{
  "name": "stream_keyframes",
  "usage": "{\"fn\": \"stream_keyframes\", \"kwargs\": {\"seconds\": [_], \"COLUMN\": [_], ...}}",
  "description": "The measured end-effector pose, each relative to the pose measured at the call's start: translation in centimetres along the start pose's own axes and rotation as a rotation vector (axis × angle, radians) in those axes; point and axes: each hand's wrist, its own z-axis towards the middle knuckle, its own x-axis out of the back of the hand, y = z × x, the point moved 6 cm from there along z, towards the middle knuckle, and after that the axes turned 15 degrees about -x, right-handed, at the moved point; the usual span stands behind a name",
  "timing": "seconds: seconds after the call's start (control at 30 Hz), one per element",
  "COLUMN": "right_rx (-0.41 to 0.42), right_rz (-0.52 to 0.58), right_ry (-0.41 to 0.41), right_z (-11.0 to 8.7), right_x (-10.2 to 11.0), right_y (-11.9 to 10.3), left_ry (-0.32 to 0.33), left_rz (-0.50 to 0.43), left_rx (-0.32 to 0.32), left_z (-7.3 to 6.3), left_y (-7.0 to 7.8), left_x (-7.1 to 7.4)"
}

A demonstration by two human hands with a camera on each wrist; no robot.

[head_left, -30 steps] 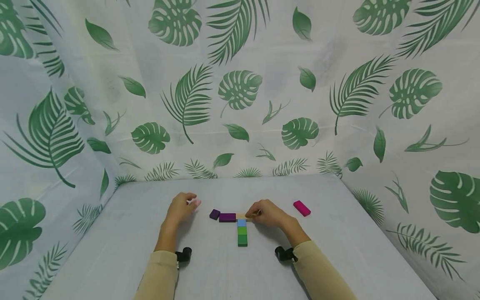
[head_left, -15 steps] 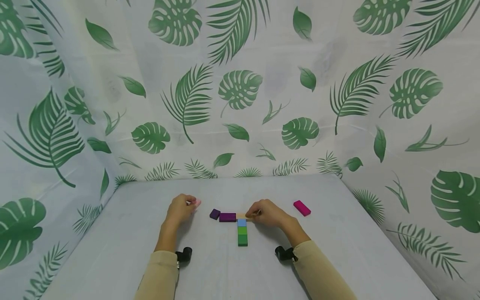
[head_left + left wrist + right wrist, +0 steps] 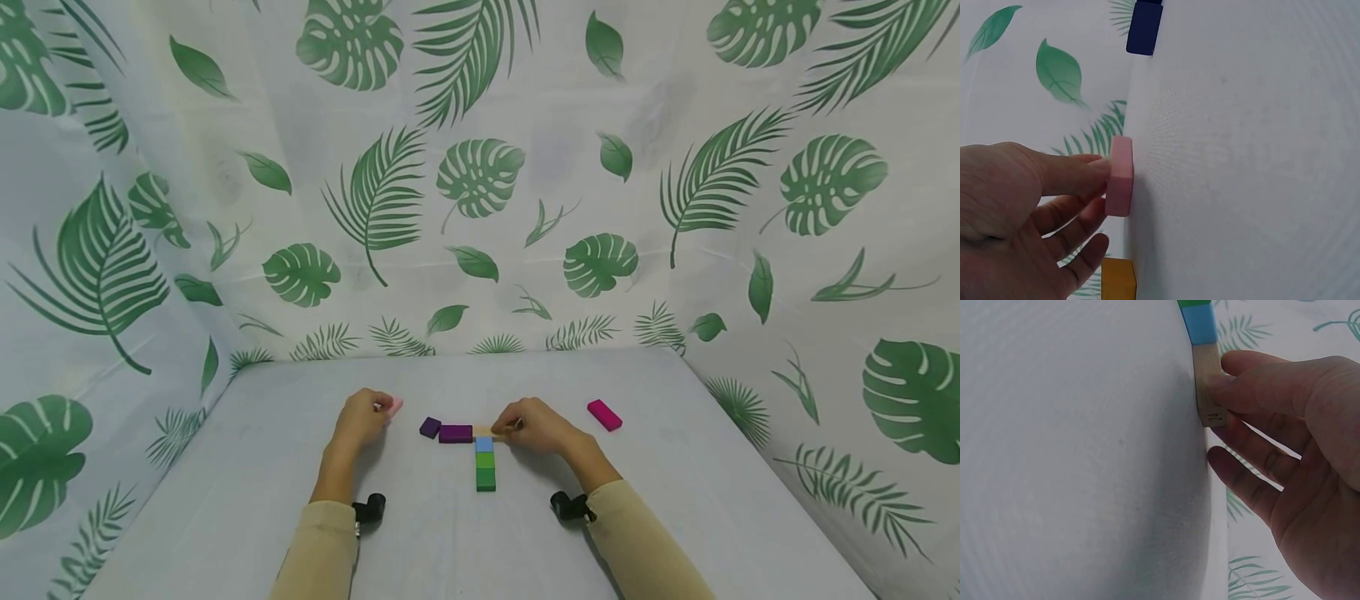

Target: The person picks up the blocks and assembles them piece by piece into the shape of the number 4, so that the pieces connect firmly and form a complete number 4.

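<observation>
In the head view my left hand [image 3: 362, 417] is left of a row of small blocks. Its thumb and fingers pinch a pink block [image 3: 1120, 178] near the table surface. My right hand [image 3: 537, 427] pinches a plain wooden block [image 3: 1207, 387] between thumb and fingers, at the right end of the row. To the left of this wooden block lie a purple block [image 3: 456, 434] and a tilted dark purple block [image 3: 430, 427]. Below it, toward me, run a light blue block [image 3: 484, 445], a bright green block [image 3: 485, 460] and a darker green block [image 3: 486, 480].
A magenta block [image 3: 604, 415] lies at an angle beyond the right hand. The left wrist view has an orange block [image 3: 1119, 280] low in frame and a dark blue one at the top. A white leaf-print curtain [image 3: 480, 208] encloses the white table [image 3: 420, 542].
The left fingers have closed round the pink block from a looser pose a second ago. The right hand and the row of blocks stay in place.
</observation>
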Motion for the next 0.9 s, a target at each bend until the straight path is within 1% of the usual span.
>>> {"fn": "stream_keyframes", "kwargs": {"seconds": [0.23,0.43,0.6,0.7,0.9], "right_rx": [0.007,-0.002,0.001,0.005,0.005], "right_rz": [-0.009,-0.006,-0.009,-0.011,-0.008], "right_ry": [0.005,0.003,0.007,0.012,0.015], "right_z": [0.00,-0.10,-0.17,-0.20,-0.28], "right_x": [0.04,-0.02,0.03,0.07,0.11], "right_y": [-0.10,-0.15,-0.21,-0.27,-0.38], "left_ry": [-0.017,-0.050,-0.079,-0.085,-0.077], "left_rz": [-0.013,0.024,0.034,0.036,0.051], "left_rx": [0.037,0.009,0.014,0.010,-0.001], "left_z": [-0.10,-0.19,-0.16,-0.14,-0.20], "left_y": [-0.08,0.26,0.33,0.41,0.53], "left_x": [-0.17,-0.22,-0.36,-0.36,-0.36]}}
